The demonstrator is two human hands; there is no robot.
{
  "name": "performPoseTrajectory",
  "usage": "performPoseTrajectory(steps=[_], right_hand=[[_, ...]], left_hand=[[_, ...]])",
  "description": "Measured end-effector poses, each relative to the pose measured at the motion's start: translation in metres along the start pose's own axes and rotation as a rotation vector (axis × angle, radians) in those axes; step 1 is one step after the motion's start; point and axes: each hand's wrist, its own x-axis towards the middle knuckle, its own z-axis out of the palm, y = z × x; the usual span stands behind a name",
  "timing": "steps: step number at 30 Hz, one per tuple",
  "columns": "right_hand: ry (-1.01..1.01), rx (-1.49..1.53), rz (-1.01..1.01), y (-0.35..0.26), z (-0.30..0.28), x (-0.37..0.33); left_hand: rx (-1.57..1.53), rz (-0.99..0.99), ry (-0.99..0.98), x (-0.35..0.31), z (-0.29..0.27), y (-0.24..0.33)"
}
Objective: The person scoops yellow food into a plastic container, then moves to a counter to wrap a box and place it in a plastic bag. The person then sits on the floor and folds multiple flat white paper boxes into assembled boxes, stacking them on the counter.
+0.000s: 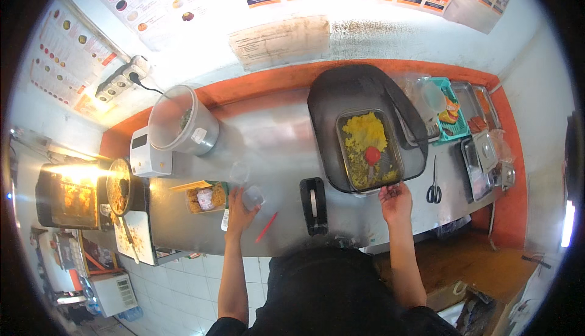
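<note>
My left hand (240, 215) grips a small clear plastic cup (253, 196) at the counter's front. Another clear piece of plastic (240, 172) lies just beyond it. Beside that hand sits an open paper food box (206, 198) with browned food and a small whitish packet in it. My right hand (396, 201), palm up with loosely bent fingers, is by the near right corner of a metal tray (395, 153); I see nothing in it. Crumbly yellow food (365, 132) fills much of the tray, with a red scoop (372, 155) resting in it.
A black stapler-like tool (314, 207) and a red pen (267, 227) lie between my hands. Black scissors (434, 191) lie right. A clear bucket (184, 126) and white scale (148, 153) stand left, near a pan (119, 187). A teal basket (451, 110) is far right.
</note>
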Motion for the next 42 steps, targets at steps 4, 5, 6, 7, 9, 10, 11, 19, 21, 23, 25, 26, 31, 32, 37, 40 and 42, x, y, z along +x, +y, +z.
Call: performPoseTrajectory(steps=[4,5,6,7,9,10,11,19,21,23,25,26,31,32,37,40,42], right_hand=[[-0.675,-0.03,-0.548,-0.034,0.108,-0.068],[-0.664,-0.182,-0.64,-0.04,0.124,-0.06],[-0.653,-0.336,-0.728,-0.044,0.137,-0.05],[-0.642,-0.491,-0.813,-0.047,0.143,-0.041],[-0.433,-1.16,-0.836,-0.04,0.112,0.048],[-0.402,-1.594,-0.924,-0.028,0.096,0.071],[-0.353,-1.871,-0.957,-0.01,0.071,0.089],[-0.093,-2.181,-0.861,0.046,0.032,0.107],[-0.096,-2.137,-0.87,0.04,0.039,0.099],[-0.088,-2.09,-0.933,0.032,0.044,0.092],[-0.079,-2.039,-1.045,0.024,0.049,0.084],[-0.114,-1.964,-1.044,0.019,0.051,0.085],[-0.231,-1.738,-1.178,-0.008,0.075,0.087],[-0.265,-1.726,-1.24,-0.008,0.085,0.088],[-0.272,-1.932,-1.438,0.007,0.14,0.115],[-0.336,-2.228,-1.117,0.03,0.153,0.121],[-0.365,-2.25,-1.019,0.046,0.155,0.128]], left_hand=[[-0.064,-0.012,-0.035,-0.014,-0.004,0.014],[-0.062,-0.007,-0.025,-0.013,-0.002,0.014],[-0.059,-0.004,-0.011,-0.011,0.0,0.012],[-0.056,-0.003,0.006,-0.01,0.002,0.009],[-0.057,0.021,0.007,0.002,0.011,0.01],[-0.058,0.022,0.014,0.005,0.015,0.008],[-0.07,0.018,0.027,0.006,0.018,0.007],[-0.115,-0.074,0.139,0.008,0.009,0.024],[-0.202,-0.06,0.155,0.012,0.002,0.036],[-0.27,-0.018,0.156,0.018,-0.011,0.067],[-0.312,0.043,0.142,0.017,-0.033,0.126],[-0.292,0.112,0.096,0.016,-0.04,0.153],[-0.472,0.335,-0.494,-0.003,-0.046,0.266],[-0.502,0.44,-0.534,-0.007,-0.026,0.273],[-0.36,0.607,-0.756,-0.012,0.078,0.269],[-0.214,0.625,-0.771,-0.004,0.099,0.263],[-0.172,0.624,-0.774,-0.003,0.11,0.261]])
